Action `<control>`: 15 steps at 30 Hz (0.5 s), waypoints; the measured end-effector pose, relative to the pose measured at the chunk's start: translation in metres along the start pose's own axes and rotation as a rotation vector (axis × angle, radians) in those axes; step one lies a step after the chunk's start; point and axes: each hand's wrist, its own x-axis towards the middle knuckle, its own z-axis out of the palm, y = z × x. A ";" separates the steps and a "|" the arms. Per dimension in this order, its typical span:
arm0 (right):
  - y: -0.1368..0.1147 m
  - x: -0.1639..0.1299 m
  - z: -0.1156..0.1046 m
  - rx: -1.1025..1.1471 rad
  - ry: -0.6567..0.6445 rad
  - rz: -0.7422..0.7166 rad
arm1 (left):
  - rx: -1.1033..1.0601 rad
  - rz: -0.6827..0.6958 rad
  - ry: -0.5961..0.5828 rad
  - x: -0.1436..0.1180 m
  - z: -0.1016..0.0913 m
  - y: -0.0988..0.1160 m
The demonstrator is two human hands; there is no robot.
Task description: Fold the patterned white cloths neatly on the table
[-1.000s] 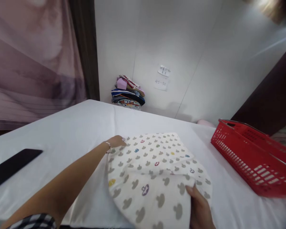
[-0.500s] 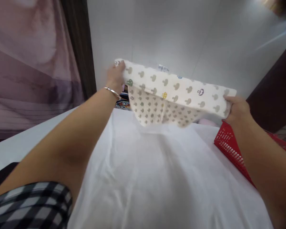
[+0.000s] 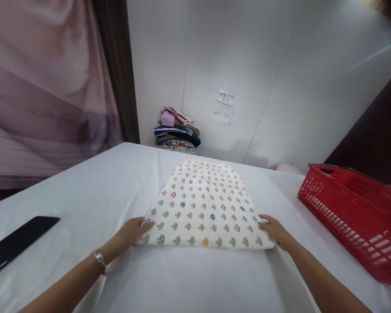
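Left hand (image 3: 133, 230) and right hand (image 3: 276, 231) grip a mushroom-print cloth (image 3: 208, 204) by its near corners

Seen from the wearer's head, looking forward and down: a cream-white cloth lies spread on a white-covered table (image 3: 101, 187), in the middle of the view. It is scattered with small grey mushrooms and a few in green, yellow, blue, red and purple. Its near edge runs nearly straight; its far end is narrower, with rounded corners, and slight ripples cross the surface.

The left hand, with a silvery bracelet (image 3: 100, 259) at the wrist, pinches the near left corner, fingertips on top of the fabric. The right hand pinches the near right corner, its thumb and fingers at the side edge. Both arms reach in from the bottom of the view.

To the left, well apart from the cloth, lies a flat black object (image 3: 18, 243). On the right of the table stands a red plastic basket (image 3: 352, 213) with slotted sides. Beyond the table's far edge, a pile of folded fabrics (image 3: 177, 130) sits by a pale wall (image 3: 280, 56), which bears two paper labels (image 3: 221, 114), the lower reading "45-50". A pinkish curtain (image 3: 45, 87) hangs at far left, beside a dark post (image 3: 119, 74).
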 end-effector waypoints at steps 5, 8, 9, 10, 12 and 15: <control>0.013 0.009 -0.006 -0.254 -0.007 -0.096 | 0.245 0.048 0.122 0.005 -0.003 -0.005; 0.000 0.033 -0.001 -0.514 0.091 -0.223 | 0.271 0.070 0.214 0.013 0.008 0.005; -0.005 0.042 0.002 -0.580 0.128 -0.249 | 0.290 0.085 0.230 0.015 0.014 0.008; -0.010 0.051 0.006 -0.624 0.163 -0.260 | 0.312 0.101 0.244 0.017 0.019 0.011; -0.019 0.065 0.014 -0.655 0.218 -0.251 | 0.347 0.134 0.263 0.019 0.029 0.016; -0.029 0.078 0.023 -0.647 0.231 -0.220 | 0.362 0.149 0.299 0.020 0.035 0.018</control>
